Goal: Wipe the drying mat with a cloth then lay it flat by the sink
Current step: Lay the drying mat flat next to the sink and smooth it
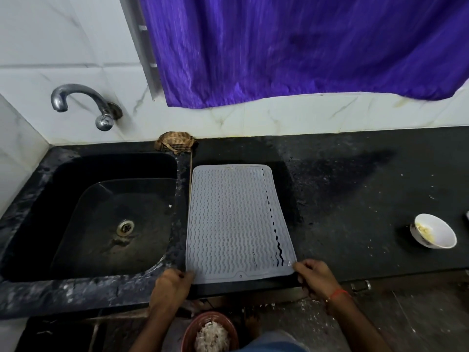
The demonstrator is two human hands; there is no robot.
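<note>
A grey silicone drying mat (pixel 233 219) with wavy ridges lies flat on the black counter, just right of the black sink (pixel 83 283). My left hand (pixel 172 283) pinches the mat's near left corner. My right hand (pixel 314 275) pinches its near right corner at the counter's front edge. A crumpled brown checked cloth (pixel 175 143) sits against the wall behind the sink's back right corner, apart from both hands.
A chrome tap (pixel 83 102) juts from the tiled wall above the sink. A white bowl (pixel 434 232) with food scraps stands on the counter (pixel 355 199) to the right. A purple curtain (pixel 291 47) hangs above. A reddish basket (pixel 210 331) of scraps sits on the floor.
</note>
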